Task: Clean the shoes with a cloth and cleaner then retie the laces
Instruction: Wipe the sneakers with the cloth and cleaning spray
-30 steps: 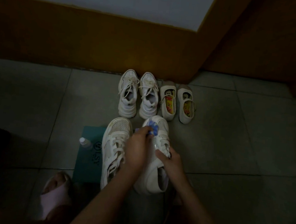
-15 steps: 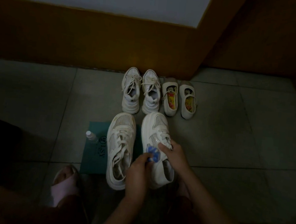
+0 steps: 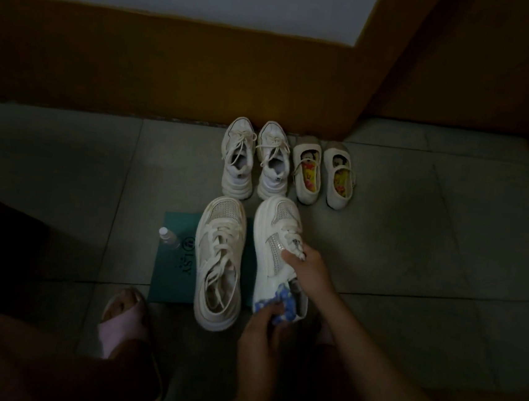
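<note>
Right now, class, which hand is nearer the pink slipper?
Left. The left hand grips the blue cloth at the sneaker heel, right of the pink slipper; the right hand holds the laces, farther away.

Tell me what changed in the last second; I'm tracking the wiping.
The left hand, gripping the blue cloth, wiped from the toe of the held sneaker back along its side to the heel. The right hand kept holding that sneaker at the laces. The other sneaker, bottle, teal mat and shoes by the wall stayed put.
</note>
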The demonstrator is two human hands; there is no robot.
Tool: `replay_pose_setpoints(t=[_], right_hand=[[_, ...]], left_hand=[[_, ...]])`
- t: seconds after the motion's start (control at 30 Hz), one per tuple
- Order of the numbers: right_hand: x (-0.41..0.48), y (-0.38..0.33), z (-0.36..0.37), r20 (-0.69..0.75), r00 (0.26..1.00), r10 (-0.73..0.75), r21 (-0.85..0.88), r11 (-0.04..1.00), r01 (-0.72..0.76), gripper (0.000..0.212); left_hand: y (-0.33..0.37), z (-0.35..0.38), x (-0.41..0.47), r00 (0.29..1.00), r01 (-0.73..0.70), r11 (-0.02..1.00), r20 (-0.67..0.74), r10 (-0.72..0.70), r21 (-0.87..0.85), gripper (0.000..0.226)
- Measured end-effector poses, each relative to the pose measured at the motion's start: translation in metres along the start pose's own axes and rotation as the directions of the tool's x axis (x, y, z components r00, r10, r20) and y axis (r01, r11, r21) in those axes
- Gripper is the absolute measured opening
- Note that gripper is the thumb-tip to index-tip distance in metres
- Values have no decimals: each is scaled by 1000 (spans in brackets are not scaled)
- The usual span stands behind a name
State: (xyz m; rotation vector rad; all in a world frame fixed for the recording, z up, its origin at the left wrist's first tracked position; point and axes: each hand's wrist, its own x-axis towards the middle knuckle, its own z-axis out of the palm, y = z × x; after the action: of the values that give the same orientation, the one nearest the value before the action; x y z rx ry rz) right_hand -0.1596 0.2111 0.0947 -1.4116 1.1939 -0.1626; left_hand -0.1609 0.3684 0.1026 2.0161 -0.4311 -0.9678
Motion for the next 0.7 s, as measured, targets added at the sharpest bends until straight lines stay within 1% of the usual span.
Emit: replay_pose_setpoints(t=[0.07, 0.13, 0.23, 0.27, 0.33, 0.4, 0.5, 0.6, 0.7], right_hand=[[1, 1, 0, 7, 1000, 12, 5, 1000, -12, 40], [0, 1, 0, 14, 1000, 10, 11, 1000, -10, 41], [1, 2, 0, 13, 1000, 1, -4, 1000, -1, 41], [1, 1, 1, 10, 1000, -3, -12, 1000, 3, 41], [1, 1, 2, 1, 1000, -6, -19, 1000, 6, 43], [2, 0, 3, -11, 1000, -21, -17, 1000, 20, 44], [2, 0, 5, -5, 1000, -28, -58, 998, 28, 51], [2, 1, 7, 15, 1000, -23, -83, 996, 24, 60], [3, 3, 7, 14, 1000, -3, -90, 996, 4, 68]], left_hand=[[-3, 2, -7, 999, 48, 996, -15, -49, -69, 31], [-8, 3, -13, 999, 31, 995, -28, -34, -90, 33], [-11, -1, -19, 999, 19, 999, 49, -17, -49, 29], [-11, -2, -20, 996, 38, 999, 82, -35, -33, 27], [-13, -5, -20, 991, 97, 992, 102, -89, -82, 33], [-9, -11, -20, 989, 142, 973, 53, -135, -180, 30], [-1, -20, -14, 990, 112, 950, -47, -131, -291, 17], [4, -26, -8, 987, 46, 941, -130, -94, -334, 14], [9, -32, -5, 988, 24, 942, -137, -73, -335, 14]])
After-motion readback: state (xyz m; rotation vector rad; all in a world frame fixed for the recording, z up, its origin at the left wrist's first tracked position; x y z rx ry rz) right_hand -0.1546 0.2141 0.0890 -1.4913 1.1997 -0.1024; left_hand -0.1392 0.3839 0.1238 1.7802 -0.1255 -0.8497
